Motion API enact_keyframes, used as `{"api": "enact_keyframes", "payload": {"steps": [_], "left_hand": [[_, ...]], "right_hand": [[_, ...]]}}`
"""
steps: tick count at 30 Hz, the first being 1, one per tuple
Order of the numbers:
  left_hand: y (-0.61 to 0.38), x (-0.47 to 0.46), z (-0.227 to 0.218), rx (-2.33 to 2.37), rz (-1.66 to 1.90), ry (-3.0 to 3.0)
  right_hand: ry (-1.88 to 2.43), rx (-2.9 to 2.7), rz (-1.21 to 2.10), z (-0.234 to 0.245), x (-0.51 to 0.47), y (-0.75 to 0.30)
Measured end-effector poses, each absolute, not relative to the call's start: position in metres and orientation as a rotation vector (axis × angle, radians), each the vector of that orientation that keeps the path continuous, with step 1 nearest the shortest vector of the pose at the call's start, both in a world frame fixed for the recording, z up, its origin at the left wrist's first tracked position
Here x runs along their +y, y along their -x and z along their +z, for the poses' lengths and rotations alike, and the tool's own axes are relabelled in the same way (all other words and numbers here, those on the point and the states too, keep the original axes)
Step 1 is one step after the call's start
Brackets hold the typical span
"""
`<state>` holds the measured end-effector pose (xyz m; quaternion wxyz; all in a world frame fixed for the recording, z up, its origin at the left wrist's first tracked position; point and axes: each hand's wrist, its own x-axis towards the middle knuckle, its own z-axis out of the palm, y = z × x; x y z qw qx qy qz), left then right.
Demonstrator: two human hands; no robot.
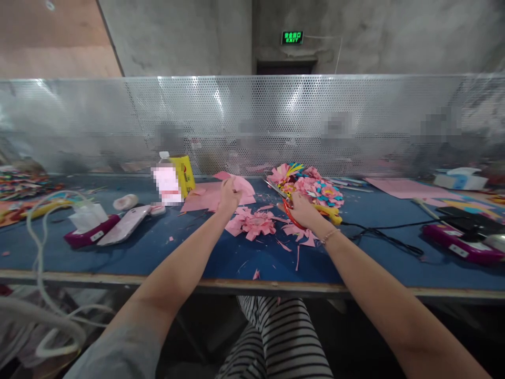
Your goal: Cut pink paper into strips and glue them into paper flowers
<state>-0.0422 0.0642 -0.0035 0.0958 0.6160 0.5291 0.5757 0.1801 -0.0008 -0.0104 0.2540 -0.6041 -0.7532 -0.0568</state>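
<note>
Between the fingers of my left hand (pixel 230 197) is a piece of pink paper (pixel 242 186), lifted over more pink paper sheets (pixel 201 196). My right hand (pixel 302 209) is closed on a pair of scissors (pixel 290 211) with red handles; their blades point up and left, toward the heap of paper flowers (pixel 313 187) in pink, blue and yellow. Below and between my hands lies a pink paper flower (pixel 256 223) with fringed petals. Pink paper scraps (pixel 302 232) are scattered beside it, under my right hand.
A yellow glue gun (pixel 329 213) with a black cord lies right of my right hand. Leftward are a bottle (pixel 164 179), a yellow packet (pixel 185 172), a phone (pixel 125 225) and a tissue box (pixel 90 229). A perforated metal screen (pixel 221 116) runs along the table's back.
</note>
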Motion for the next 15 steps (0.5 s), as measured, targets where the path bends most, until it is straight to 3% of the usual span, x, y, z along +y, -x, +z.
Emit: {"api": "enact_keyframes", "payload": {"steps": [15], "left_hand": [[0.018, 0.035, 0.007, 0.97, 1.882, -1.599]], "right_hand": [[1.502, -1.977, 0.173, -0.009, -0.007, -0.17]]}}
